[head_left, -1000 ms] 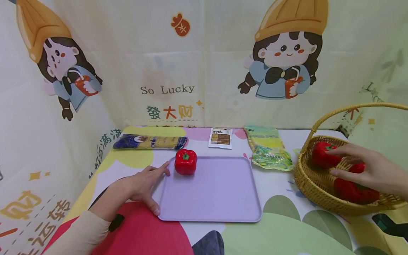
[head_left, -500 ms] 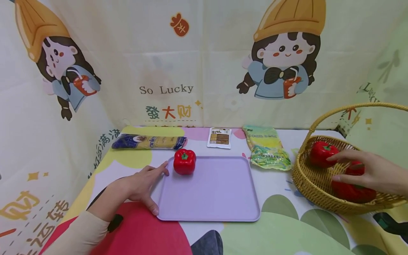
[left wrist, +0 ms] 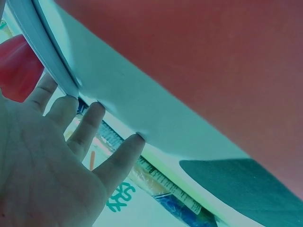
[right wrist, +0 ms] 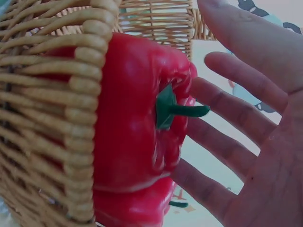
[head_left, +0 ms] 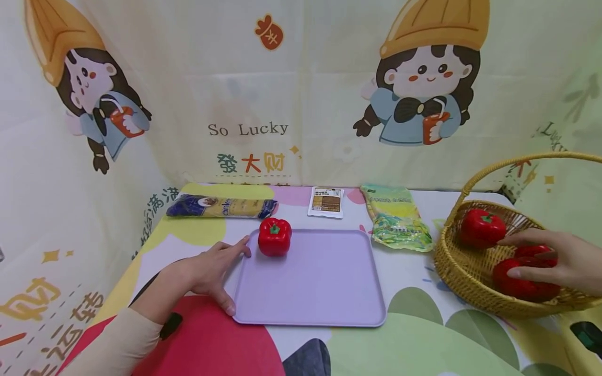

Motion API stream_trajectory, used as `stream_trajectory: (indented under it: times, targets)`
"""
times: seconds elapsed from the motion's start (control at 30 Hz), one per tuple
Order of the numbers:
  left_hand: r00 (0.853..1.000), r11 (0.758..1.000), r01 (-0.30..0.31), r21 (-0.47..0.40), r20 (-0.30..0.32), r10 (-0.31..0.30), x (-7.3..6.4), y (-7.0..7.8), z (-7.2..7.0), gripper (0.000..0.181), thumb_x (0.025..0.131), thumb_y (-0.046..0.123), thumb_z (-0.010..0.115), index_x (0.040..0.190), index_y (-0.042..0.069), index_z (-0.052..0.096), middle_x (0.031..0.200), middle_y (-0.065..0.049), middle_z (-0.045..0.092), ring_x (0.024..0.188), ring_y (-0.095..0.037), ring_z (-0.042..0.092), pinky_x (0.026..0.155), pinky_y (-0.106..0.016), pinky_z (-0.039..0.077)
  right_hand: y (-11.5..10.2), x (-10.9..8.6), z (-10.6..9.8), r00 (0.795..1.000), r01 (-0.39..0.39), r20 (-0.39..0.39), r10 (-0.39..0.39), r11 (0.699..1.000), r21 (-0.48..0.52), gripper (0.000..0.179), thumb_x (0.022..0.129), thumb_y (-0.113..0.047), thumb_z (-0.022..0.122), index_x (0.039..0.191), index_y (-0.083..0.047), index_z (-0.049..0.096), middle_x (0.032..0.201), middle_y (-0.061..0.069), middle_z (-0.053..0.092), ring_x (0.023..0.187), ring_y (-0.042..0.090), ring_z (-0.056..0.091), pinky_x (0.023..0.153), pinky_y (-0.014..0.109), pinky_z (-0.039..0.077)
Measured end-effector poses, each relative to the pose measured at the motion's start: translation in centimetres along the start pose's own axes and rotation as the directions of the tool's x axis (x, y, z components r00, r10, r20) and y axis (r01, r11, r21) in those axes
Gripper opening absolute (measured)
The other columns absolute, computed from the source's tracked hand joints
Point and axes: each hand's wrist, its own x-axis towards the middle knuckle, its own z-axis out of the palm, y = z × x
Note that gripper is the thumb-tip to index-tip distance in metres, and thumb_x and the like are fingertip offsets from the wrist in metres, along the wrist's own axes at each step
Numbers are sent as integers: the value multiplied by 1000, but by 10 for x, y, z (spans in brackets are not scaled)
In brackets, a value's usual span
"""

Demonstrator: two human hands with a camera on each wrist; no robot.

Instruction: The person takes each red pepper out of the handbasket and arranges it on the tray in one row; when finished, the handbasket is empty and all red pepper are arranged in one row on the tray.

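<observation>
My left hand (head_left: 211,277) rests with spread fingers at the left edge of the lavender tray (head_left: 310,282); thumb and fingertips touch its rim. A red bell pepper (head_left: 275,237) with a green stem stands in the tray's far left corner. Over the wicker basket (head_left: 463,279) on the right hovers my right hand (head_left: 559,261), fingers extended and apart. In the basket lie a far red pepper (head_left: 483,228) and a near one (head_left: 517,282), with another red pepper partly behind the hand. In the right wrist view the open palm faces a pepper (right wrist: 137,113) and its green stem.
Behind the tray lie a blue-and-yellow pasta packet (head_left: 221,207), a small white packet (head_left: 326,202) and a green-yellow bag (head_left: 397,216). The basket's tall handle (head_left: 517,159) arches above it. A printed cloth backdrop closes the far side.
My right hand has shifted slightly right and nearer, from beside the far pepper to over the nearer peppers. The left hand and the pepper on the tray stay put.
</observation>
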Motion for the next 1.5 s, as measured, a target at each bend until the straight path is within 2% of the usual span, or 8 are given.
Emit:
stream_trajectory:
  times: [0.13, 0.3, 0.6, 0.87, 1.13, 1.27, 1.33, 1.5]
  targets:
    - [1000, 1000, 7, -6, 2, -7, 0, 1, -1, 144, 46, 68, 95, 161, 18, 23, 156, -10, 39, 141, -34, 35, 103, -63, 47, 6, -5, 2, 996, 45, -75, -48, 998, -38, 58, 66, -25, 98, 116, -13, 71, 112, -19, 65, 96, -15, 54, 67, 28, 57]
    - [1000, 1000, 6, -17, 9, -6, -3, 1, 0, 151, 46, 68, 95, 163, 13, 17, 154, -7, 42, 142, -34, 34, 102, -63, 48, 10, -8, 7, 991, 71, -109, -76, 996, -45, 61, 62, -24, 99, 116, -14, 71, 110, -37, 51, 98, -22, 46, 68, 20, 53]
    - [1000, 1000, 15, -18, 10, -15, 0, 0, 0, 143, 46, 68, 95, 160, 20, 24, 156, -10, 38, 142, -34, 34, 103, -65, 46, 13, -19, 16, 990, 71, -119, -76, 997, -38, 60, 59, -25, 100, 112, -15, 72, 108, -36, 53, 100, -25, 38, 65, 19, 49]
    - [1000, 1000, -17, -14, -1, 17, -1, -1, 1, 148, 47, 67, 95, 162, 13, 19, 156, -8, 40, 142, -34, 33, 106, -62, 45, 11, -21, 19, 994, 58, -91, -61, 998, -35, 60, 61, -27, 100, 113, -16, 71, 105, -29, 56, 92, -17, 47, 62, 20, 49]
    - [1000, 1000, -7, -6, -3, 7, -2, -3, 2, 150, 46, 69, 94, 163, 13, 18, 156, -7, 41, 143, -33, 33, 107, -63, 44, 12, -22, 20, 998, 16, -63, -17, 1000, -22, 63, 63, -29, 99, 117, -16, 70, 108, -31, 52, 94, -18, 39, 62, 24, 50]
    - [1000, 1000, 8, 0, -2, -8, -1, -4, 2, 151, 46, 70, 93, 163, 15, 17, 156, -7, 40, 144, -33, 32, 106, -63, 45, 13, -22, 20, 1000, -4, -25, 4, 1000, -3, 68, 66, -29, 98, 124, -11, 67, 112, -21, 56, 99, 3, 55, 64, 43, 56]
    - [1000, 1000, 15, -3, -1, -15, -1, -5, 3, 151, 45, 71, 93, 163, 16, 18, 156, -6, 39, 144, -33, 32, 105, -63, 45, 15, -22, 21, 1000, -7, -11, 7, 1000, -7, 69, 68, -28, 97, 127, -12, 66, 114, -14, 60, 98, 16, 60, 64, 42, 56]
    - [1000, 1000, -4, -11, -4, 4, -1, -4, 3, 153, 46, 71, 94, 164, 14, 15, 155, -1, 41, 144, -32, 32, 107, -62, 44, 22, -28, 27, 999, 17, -34, -16, 1000, 22, 66, 69, -22, 96, 129, -17, 68, 116, -35, 51, 94, -10, 50, 62, 21, 46]
